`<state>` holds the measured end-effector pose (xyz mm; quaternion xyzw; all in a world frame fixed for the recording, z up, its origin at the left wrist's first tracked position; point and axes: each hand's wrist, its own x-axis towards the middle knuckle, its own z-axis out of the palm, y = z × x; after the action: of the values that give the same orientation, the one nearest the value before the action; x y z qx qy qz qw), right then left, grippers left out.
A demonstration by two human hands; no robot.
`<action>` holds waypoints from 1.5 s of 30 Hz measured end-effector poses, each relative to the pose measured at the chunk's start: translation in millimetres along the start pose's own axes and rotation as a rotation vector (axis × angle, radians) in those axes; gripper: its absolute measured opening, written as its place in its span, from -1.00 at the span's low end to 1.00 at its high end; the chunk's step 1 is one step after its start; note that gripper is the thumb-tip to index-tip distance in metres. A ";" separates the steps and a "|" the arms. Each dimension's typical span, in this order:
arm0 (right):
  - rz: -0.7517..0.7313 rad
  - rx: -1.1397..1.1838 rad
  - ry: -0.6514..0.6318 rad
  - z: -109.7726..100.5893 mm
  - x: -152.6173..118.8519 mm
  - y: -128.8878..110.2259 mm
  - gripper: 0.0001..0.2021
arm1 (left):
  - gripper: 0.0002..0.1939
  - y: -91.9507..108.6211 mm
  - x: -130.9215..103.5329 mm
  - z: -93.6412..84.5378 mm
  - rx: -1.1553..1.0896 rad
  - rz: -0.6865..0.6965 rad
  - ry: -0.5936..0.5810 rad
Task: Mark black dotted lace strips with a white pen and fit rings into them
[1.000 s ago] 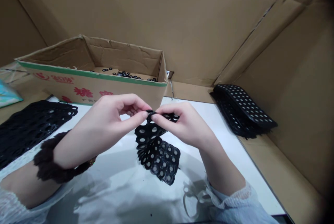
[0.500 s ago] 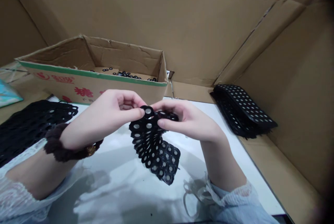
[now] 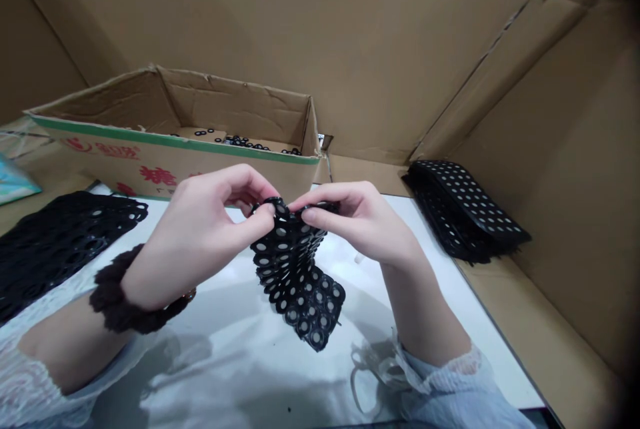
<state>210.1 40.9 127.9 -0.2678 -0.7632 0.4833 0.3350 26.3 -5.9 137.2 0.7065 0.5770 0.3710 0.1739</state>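
Observation:
A bendy black rubber sheet (image 3: 295, 275) full of round holes hangs between my hands, its lower end curling toward me over the white table. My left hand (image 3: 215, 222) pinches its top edge between thumb and forefinger. Close beside it, my right hand (image 3: 357, 219) grips the same edge with thumb and fingertips. The fingertips hide part of the rim of holes there. In the open cardboard box (image 3: 200, 149) behind my hands lie several small black rings (image 3: 245, 142).
To the right, a folded stack of black perforated sheets (image 3: 465, 205) lies by the cardboard wall. Another black sheet with larger openings (image 3: 65, 242) spreads at the left, below a teal packet (image 3: 15, 179). Tall cardboard panels (image 3: 360, 49) enclose the white table (image 3: 240, 362).
The top edge of the sheet has tilted and bunched between my fingers. My left hand has turned slightly, and both hands still pinch the sheet.

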 end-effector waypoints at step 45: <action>-0.116 -0.162 0.270 17.6 -4.9 -3.1 -0.84 | -0.87 -9.3 -0.9 -11.8 0.303 0.327 0.137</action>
<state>199.4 26.2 124.1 -0.3118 -0.7619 0.3599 0.4391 11.3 -6.3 138.4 0.7819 0.5144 0.3503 -0.0362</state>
